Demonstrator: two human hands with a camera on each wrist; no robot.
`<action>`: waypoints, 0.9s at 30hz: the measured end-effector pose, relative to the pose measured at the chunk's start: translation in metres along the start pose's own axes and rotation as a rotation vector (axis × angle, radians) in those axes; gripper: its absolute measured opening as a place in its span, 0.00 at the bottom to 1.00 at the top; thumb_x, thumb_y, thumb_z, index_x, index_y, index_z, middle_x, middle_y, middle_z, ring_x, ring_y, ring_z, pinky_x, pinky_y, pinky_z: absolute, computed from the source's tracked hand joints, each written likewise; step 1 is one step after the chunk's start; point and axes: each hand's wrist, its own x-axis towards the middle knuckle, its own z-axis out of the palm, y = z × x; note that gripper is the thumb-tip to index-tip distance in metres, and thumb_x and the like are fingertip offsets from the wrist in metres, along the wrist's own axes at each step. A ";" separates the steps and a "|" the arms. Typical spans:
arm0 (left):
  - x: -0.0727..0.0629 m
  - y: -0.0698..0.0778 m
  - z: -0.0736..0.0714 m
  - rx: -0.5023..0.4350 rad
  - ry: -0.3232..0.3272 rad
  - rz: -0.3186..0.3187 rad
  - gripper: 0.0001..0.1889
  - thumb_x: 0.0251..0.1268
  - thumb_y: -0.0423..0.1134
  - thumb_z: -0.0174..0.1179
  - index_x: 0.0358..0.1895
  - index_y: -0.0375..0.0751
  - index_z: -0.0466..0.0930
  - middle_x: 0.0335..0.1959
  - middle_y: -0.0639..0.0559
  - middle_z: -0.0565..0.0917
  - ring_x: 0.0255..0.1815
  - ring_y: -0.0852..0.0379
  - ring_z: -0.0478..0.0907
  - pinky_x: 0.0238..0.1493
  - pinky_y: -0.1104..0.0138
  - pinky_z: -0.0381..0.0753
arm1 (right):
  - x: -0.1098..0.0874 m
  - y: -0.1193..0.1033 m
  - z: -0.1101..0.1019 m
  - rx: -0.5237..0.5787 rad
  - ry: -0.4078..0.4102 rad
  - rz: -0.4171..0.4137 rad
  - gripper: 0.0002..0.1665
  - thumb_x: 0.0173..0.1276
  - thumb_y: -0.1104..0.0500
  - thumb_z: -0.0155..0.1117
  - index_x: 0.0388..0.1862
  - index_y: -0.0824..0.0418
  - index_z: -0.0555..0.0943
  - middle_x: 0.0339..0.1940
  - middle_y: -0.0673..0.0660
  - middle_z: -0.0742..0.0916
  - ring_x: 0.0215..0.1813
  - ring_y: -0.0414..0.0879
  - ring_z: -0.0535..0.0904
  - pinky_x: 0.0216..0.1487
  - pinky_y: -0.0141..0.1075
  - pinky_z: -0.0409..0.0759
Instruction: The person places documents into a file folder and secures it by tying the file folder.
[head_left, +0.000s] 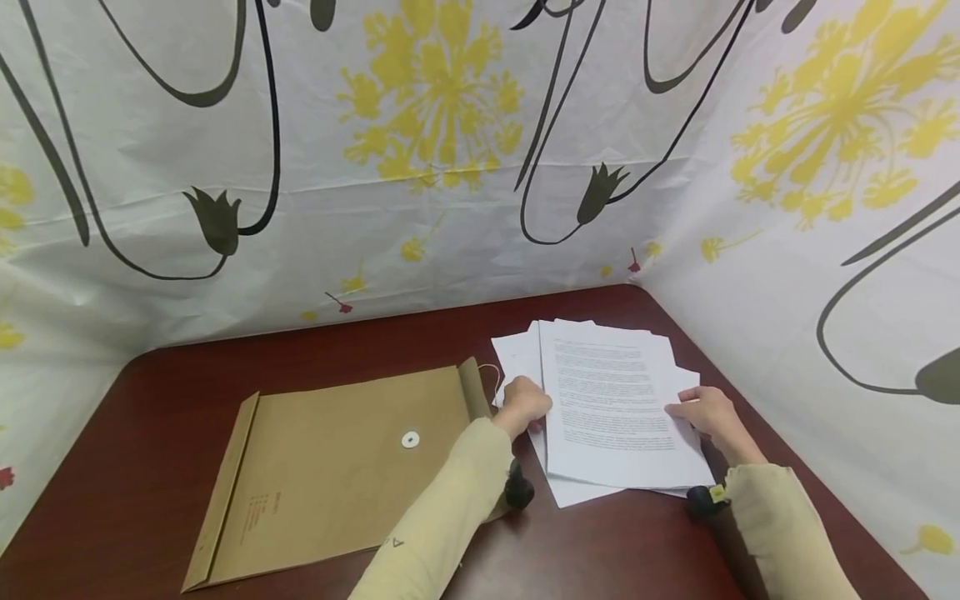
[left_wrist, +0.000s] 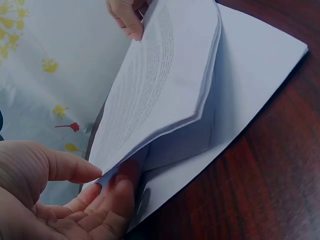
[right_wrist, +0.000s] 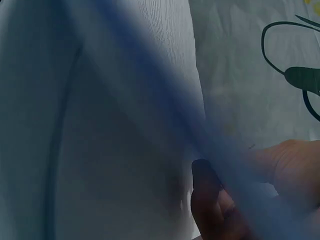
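Note:
A thin stack of printed sheets point(head_left: 603, 392) is held by both hands over more white sheets point(head_left: 581, 493), which fan out beneath it. My left hand point(head_left: 522, 406) pinches the stack's left edge, thumb on top and fingers underneath in the left wrist view. At the opposite edge, my right hand point(head_left: 712, 419) grips the same stack between thumb and fingers. The held sheets bow upward, leaving a gap above the lower paper point(left_wrist: 255, 75). In the right wrist view, a blurred paper edge point(right_wrist: 170, 95) covers part of the right hand.
To the left, a brown document envelope point(head_left: 337, 467) lies on the dark red table point(head_left: 592, 546), with a white button point(head_left: 409, 439) and a string point(head_left: 495, 375) near its folded right flap. Patterned white sheeting point(head_left: 300, 125) rises behind the table and along its right side.

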 end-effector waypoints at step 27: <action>-0.020 -0.016 -0.040 -0.384 -0.063 0.087 0.15 0.48 0.19 0.51 0.42 0.27 0.76 0.27 0.44 0.77 0.16 0.57 0.74 0.20 0.67 0.80 | -0.031 -0.029 -0.003 0.280 0.004 -0.187 0.35 0.67 0.48 0.57 0.63 0.72 0.65 0.35 0.54 0.84 0.33 0.42 0.79 0.32 0.36 0.77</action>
